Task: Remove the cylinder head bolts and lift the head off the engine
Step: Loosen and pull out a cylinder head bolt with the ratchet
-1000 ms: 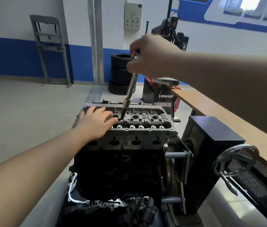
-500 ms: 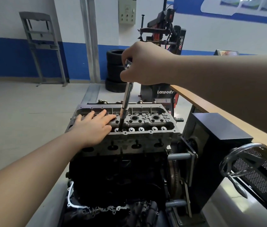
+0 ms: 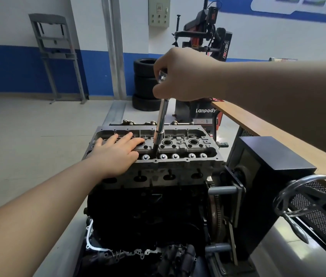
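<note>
Right hand (image 3: 180, 74) grips socket wrench (image 3: 161, 120) near-upright, tip down a bolt hole approx mid cylinder head (image 3: 180, 166), bolt itself hidden; left hand (image 3: 116, 154) rests flat, fingers straight, on head's left end.

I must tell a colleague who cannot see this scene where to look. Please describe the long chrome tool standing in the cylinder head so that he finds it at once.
Start at the grey cylinder head on top of the dark engine block. From its near row of round valve caps, a socket extension rises steeply out of a bolt hole to the right hand, which grips its top. It is the only long bright chrome bar there, just right of the flat left hand.
</note>
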`<action>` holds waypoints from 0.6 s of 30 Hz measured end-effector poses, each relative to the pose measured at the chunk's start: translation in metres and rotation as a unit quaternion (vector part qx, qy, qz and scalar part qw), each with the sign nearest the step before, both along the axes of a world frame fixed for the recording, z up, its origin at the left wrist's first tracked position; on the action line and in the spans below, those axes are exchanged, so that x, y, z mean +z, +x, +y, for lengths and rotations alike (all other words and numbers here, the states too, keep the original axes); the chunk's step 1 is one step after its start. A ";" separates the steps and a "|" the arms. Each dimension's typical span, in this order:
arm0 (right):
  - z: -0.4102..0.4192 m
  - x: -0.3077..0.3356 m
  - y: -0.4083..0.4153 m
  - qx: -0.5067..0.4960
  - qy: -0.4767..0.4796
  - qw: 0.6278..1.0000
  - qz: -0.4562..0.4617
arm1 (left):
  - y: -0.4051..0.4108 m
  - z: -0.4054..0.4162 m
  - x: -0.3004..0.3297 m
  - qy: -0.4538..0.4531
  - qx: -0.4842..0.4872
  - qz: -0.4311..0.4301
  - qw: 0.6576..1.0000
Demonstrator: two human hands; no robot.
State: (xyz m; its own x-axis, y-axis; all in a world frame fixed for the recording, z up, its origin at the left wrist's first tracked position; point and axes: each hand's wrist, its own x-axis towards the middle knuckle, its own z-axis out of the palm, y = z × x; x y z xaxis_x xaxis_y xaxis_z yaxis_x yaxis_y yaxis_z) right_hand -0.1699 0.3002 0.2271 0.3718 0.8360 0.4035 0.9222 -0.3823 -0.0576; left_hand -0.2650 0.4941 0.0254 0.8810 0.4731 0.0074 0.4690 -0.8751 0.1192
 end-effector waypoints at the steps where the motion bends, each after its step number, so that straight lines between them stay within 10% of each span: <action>1: 0.001 -0.002 0.000 -0.001 -0.005 1.000 0.000 | -0.001 -0.001 0.000 -0.003 0.000 -0.001 1.000; 18: 0.015 -0.001 0.006 0.060 -0.051 0.996 -0.048 | 0.000 0.000 -0.001 0.000 0.003 -0.008 1.000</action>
State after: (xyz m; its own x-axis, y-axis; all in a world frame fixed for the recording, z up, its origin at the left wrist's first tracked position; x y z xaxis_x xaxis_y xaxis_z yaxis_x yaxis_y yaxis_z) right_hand -0.1642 0.3152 0.2263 0.2308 0.9103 0.3437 0.9608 -0.2689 0.0670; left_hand -0.2652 0.4939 0.0248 0.8775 0.4790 0.0209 0.4730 -0.8720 0.1257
